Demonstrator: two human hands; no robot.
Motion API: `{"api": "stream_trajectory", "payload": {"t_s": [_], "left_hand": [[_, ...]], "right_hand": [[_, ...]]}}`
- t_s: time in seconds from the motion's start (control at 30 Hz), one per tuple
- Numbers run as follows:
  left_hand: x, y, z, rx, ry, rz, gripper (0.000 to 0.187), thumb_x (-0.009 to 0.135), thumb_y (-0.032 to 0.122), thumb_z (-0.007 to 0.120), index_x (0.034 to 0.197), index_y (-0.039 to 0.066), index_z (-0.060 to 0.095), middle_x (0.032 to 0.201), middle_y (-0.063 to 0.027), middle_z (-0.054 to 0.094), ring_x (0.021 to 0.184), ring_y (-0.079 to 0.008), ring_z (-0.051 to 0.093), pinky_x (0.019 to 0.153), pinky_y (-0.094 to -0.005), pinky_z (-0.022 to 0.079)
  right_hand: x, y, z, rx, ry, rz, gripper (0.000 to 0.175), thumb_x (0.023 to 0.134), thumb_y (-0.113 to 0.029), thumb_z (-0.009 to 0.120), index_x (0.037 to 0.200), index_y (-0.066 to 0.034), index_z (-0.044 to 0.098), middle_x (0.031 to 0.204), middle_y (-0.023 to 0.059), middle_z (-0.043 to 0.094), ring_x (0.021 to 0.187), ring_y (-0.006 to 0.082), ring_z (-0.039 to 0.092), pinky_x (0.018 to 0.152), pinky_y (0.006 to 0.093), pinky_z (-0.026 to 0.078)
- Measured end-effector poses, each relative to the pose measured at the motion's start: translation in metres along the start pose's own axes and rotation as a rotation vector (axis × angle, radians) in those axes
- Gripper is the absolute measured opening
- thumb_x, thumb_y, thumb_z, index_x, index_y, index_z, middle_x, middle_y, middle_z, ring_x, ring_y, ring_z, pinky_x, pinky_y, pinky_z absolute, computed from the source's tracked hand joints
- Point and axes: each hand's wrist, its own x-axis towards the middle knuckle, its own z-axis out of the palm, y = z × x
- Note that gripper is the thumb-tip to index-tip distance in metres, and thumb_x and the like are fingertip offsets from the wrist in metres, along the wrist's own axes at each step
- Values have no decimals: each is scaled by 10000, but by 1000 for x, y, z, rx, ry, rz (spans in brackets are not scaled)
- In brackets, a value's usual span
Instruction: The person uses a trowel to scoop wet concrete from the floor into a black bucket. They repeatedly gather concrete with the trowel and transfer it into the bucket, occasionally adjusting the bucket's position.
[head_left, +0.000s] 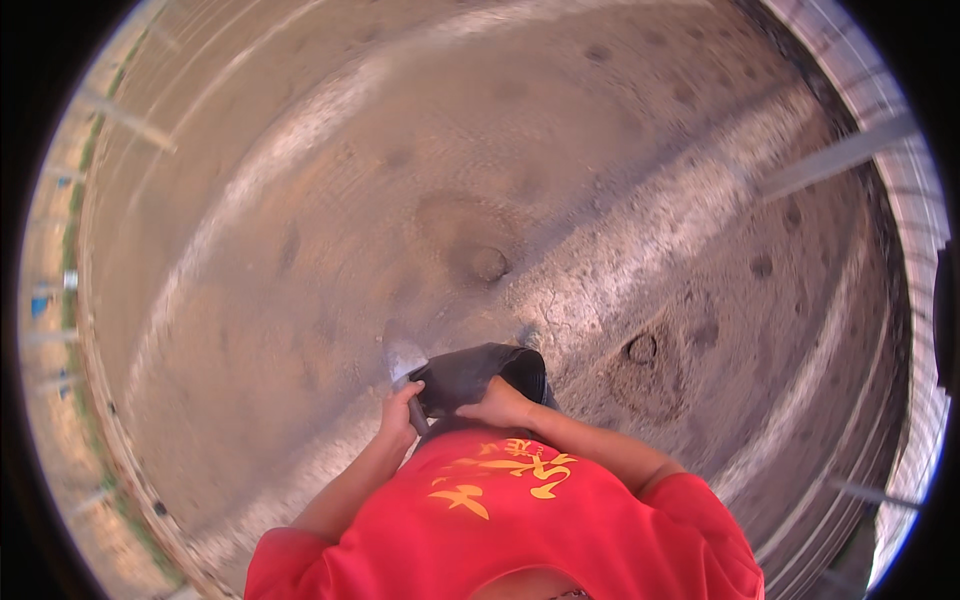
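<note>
Close against my body, a dark, open-ended cylindrical container (465, 375) lies on its side, its round opening to the right. My right hand (499, 405) rests on its near side near that opening, thumb and fingers against the wall. My left hand (401, 409) is closed around the dark handle of a trowel-like tool (406, 360) at the container's left end. The tool's pale metal blade points away from me; its exact shape is blurred. Whether the container's left end is closed cannot be seen.
Bare soil spreads around me, with a round hole or mound (489, 264) ahead and a dark ring (642, 349) in the soil to the right. A grey post (836, 157) stands at the upper right, before a pale wall (911, 202). Another post (131, 120) is at the upper left.
</note>
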Motion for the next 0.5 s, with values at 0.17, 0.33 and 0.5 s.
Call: {"api": "stream_trajectory", "payload": {"t_s": [0.17,0.33,0.5], "left_hand": [[32,-27,-9,-167,-32,-86,230,823,139,609,1024,52,538,939,-108,605,872,-268,610,764,-427,528],[55,-35,-17,-322,-154,-106,220,841,144,591,1026,39,534,984,-149,636,852,-275,646,712,-430,552],[101,-39,-62,-91,-103,-37,198,819,134,624,964,30,537,862,-142,657,723,-257,666,612,-350,554]], "right_hand": [[27,15,-61,173,-253,33,401,758,-127,713,1121,13,617,1077,126,666,1013,217,605,920,325,442],[24,5,-134,228,-316,272,411,745,-118,729,1134,-30,632,1087,73,660,1000,170,587,899,315,454],[-11,22,-189,276,-13,583,344,712,8,733,1044,25,645,992,83,682,884,177,639,833,325,509]]}}
